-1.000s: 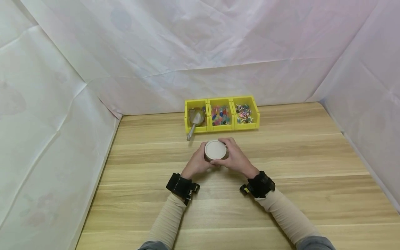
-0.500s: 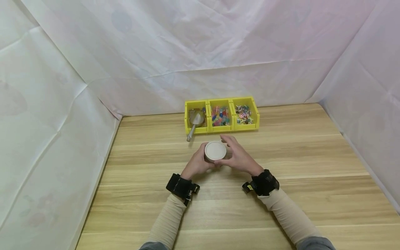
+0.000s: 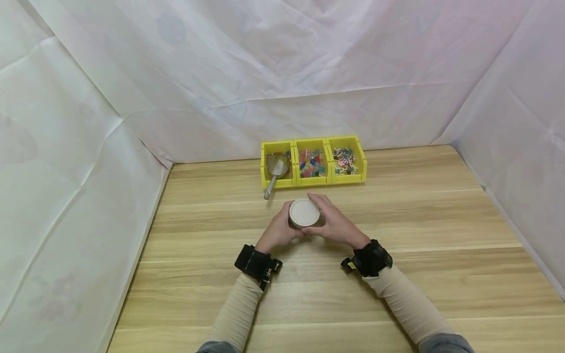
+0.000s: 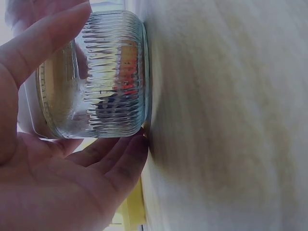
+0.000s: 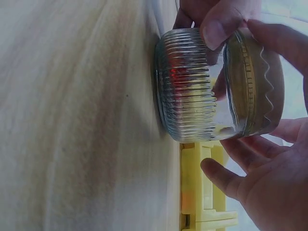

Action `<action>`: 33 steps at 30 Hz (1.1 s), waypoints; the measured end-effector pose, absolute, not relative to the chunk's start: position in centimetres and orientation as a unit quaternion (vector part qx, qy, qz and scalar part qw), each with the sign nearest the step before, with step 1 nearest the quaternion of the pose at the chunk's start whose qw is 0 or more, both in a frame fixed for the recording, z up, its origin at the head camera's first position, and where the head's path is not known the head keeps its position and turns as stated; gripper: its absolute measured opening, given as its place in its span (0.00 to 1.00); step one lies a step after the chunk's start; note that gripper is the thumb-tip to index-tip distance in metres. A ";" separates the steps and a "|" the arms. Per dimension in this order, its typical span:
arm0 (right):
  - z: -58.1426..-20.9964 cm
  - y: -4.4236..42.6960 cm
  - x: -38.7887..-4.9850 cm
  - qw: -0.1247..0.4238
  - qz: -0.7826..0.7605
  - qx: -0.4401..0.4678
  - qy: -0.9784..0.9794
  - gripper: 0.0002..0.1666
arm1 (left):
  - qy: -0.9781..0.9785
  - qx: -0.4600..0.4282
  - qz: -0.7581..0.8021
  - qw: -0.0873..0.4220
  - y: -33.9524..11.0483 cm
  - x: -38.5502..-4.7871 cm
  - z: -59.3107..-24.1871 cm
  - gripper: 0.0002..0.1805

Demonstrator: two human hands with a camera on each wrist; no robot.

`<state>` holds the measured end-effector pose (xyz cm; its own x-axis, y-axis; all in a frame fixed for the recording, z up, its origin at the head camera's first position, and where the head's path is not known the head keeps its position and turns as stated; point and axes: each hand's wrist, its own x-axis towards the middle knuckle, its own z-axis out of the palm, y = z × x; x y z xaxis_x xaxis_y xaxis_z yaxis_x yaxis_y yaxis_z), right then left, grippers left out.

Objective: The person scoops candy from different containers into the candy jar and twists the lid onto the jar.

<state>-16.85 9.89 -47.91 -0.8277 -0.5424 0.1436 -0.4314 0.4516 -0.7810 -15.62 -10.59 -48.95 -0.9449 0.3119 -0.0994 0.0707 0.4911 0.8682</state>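
A ribbed clear glass jar (image 4: pixel 115 72) stands upright on the table, with a pale round lid (image 3: pixel 304 212) on top. My left hand (image 3: pixel 279 229) grips the jar's side, thumb on the near glass and fingers round the far side. From the right, my right hand (image 3: pixel 337 223) holds the lid between its thumb and fingers; one of its fingers stands away from the jar in the right wrist view. Red, yellow and dark colours show through the ribbed glass, but I cannot tell whether anything lies inside.
Behind the jar sits a yellow three-compartment bin (image 3: pixel 330 180). A metal scoop (image 3: pixel 277 170) rests in its left compartment, handle over the front edge. Small colourful pieces (image 3: pixel 312 163) fill the middle one, striped bits (image 3: pixel 344 161) the right. White cloth (image 3: pixel 282 59) encloses the wooden table (image 3: pixel 212 211).
Half a second ago my right hand loosened and drew slightly right, its fingers spreading off the lid. Now those fingers have come back round the lid's edge. My left hand and the jar stay put.
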 end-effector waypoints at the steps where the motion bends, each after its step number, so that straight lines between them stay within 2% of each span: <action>1: -47.9 9.9 -16.9 0.063 -0.436 -0.286 0.851 0.60 | 0.854 0.111 0.493 0.123 -10.6 -15.6 -48.9 0.51; 8: -48.0 9.5 -16.6 0.074 -0.432 -0.269 0.858 0.59 | 0.854 0.108 0.493 0.125 -10.5 -15.6 -48.8 0.50; 21: -48.0 8.3 -15.7 0.061 -0.443 -0.216 0.868 0.57 | 0.854 0.099 0.492 0.133 -10.5 -15.6 -48.5 0.49; 27: -47.8 8.8 -15.9 0.078 -0.437 -0.235 0.865 0.60 | 0.856 0.100 0.490 0.131 -10.5 -15.5 -48.5 0.51; 33: -47.4 9.5 -16.2 0.066 -0.443 -0.268 0.853 0.60 | 0.855 0.109 0.490 0.129 -10.6 -15.5 -48.6 0.49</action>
<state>-16.23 9.49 -47.42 -0.8471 -0.5166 0.1245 -0.3993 0.4642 -0.7906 -15.55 -10.58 -48.62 -0.9431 0.3125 -0.1131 0.0603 0.4956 0.8664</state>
